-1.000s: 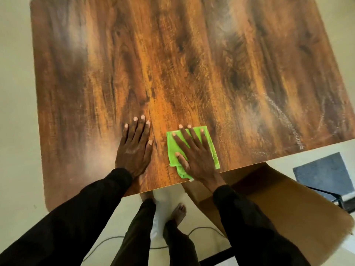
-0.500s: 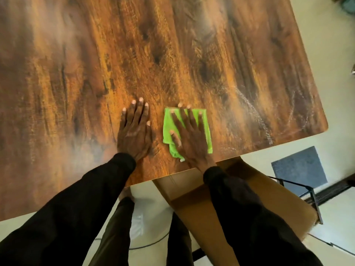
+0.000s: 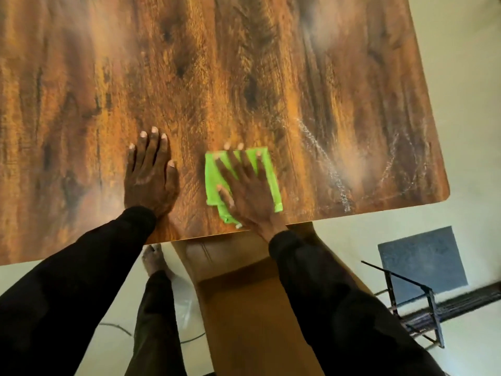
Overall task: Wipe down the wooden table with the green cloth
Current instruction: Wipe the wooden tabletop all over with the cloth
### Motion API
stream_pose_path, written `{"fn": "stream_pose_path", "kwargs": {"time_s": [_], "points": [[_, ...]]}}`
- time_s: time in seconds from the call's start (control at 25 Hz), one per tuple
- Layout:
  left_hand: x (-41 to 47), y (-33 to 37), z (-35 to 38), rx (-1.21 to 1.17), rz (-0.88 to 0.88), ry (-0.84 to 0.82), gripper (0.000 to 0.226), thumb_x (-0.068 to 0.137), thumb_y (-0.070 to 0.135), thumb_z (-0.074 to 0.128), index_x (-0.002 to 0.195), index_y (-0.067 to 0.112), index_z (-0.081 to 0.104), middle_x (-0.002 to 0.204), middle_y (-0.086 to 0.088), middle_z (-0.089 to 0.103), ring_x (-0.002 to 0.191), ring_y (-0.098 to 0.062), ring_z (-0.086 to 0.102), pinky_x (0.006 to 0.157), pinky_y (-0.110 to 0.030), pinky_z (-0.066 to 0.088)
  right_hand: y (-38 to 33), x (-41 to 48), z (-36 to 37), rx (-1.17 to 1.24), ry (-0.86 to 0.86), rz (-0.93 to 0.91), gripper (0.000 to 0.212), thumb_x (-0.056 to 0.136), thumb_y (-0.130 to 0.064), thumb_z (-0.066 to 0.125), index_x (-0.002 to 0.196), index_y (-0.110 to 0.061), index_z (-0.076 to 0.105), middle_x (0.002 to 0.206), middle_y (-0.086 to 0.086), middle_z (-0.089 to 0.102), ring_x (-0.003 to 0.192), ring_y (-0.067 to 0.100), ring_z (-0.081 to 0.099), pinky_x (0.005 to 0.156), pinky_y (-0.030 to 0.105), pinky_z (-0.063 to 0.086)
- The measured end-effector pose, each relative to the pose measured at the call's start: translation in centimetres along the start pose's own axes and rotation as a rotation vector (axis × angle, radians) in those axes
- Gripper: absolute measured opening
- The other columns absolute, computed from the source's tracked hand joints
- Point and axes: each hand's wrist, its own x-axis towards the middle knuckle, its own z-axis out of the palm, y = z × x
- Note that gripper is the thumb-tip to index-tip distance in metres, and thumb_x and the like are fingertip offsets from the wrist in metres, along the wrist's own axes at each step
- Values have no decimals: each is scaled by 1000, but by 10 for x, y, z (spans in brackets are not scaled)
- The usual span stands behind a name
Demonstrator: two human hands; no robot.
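The wooden table [image 3: 244, 63] fills the upper view, with dark and orange grain. A folded green cloth [image 3: 212, 180] lies near its front edge, right of centre. My right hand [image 3: 246, 185] presses flat on the cloth with fingers spread and straight. My left hand [image 3: 150, 172] rests flat on the bare wood a hand's width to the left of the cloth. Whitish smear marks [image 3: 325, 158] streak the table to the right of the cloth, toward the rounded front right corner.
A brown cardboard sheet [image 3: 244, 308] lies on the floor under the table's front edge, beside my legs and bare foot [image 3: 154, 257]. A black metal frame [image 3: 417, 308] and a grey mat [image 3: 423, 259] sit on the pale floor at the right. A cable [image 3: 113, 325] runs behind my legs.
My right hand has slid the cloth to the right, away from my left hand. The view has shifted right, so the table's front right corner now shows more fully.
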Motion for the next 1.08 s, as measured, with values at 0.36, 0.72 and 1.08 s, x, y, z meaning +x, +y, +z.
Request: {"fn": "stream_pose_path", "kwargs": {"time_s": [0.36, 0.72, 1.08], "points": [[-2, -5, 6, 47, 0, -23, 61, 113, 37, 21, 169, 14, 17, 179, -6, 10, 166, -22, 3, 135, -51, 10, 97, 15, -18, -97, 33, 204, 65, 116, -47, 34, 175, -24, 19, 184, 9, 8, 171, 33, 5, 136, 63, 2], [-4, -1, 7, 44, 48, -4, 61, 113, 37, 21, 168, 11, 22, 178, -8, 14, 166, -24, 5, 135, -52, 11, 114, -61, -16, -86, 2, -81, 64, 115, -50, 29, 173, -22, 29, 183, 10, 15, 170, 33, 10, 133, 69, 14], [2, 86, 24, -19, 38, -33, 60, 113, 30, 29, 167, 6, 22, 177, -13, 14, 165, -30, 8, 133, -55, 13, 89, -15, -13, -94, -14, -119, 66, 114, -52, 28, 174, -22, 26, 184, 9, 12, 171, 34, 7, 135, 65, 9]]}}
